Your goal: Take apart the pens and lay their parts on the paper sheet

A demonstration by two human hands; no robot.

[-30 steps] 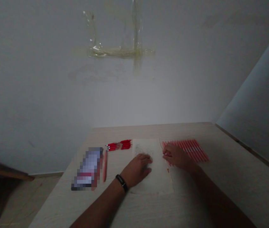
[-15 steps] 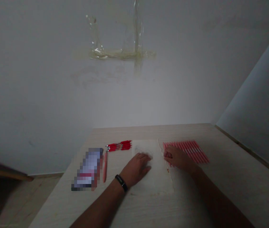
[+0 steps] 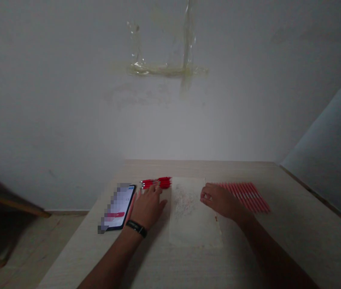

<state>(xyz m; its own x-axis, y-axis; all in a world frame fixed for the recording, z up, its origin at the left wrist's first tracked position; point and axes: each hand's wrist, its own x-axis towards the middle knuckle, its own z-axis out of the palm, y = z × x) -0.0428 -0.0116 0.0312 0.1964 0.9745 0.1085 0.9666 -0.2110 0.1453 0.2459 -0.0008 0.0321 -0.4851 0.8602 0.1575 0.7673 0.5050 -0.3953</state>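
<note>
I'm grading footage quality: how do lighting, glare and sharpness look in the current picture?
Head view: dim overall, the wall palest above the table; head view: small glints on the tape; head view: soft shadow beside the left forearm; head view: pink pens somewhat soft, phone partly pixelated.

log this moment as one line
left hand: open, at red pens, contact unclear | right hand: curled, over paper edge, by pink pens | phone: left of left hand

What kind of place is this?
Probably a plain indoor room, maybe a corner for desk work: a pale table by a wall with shiny tape on it, and red pens laid out.
</note>
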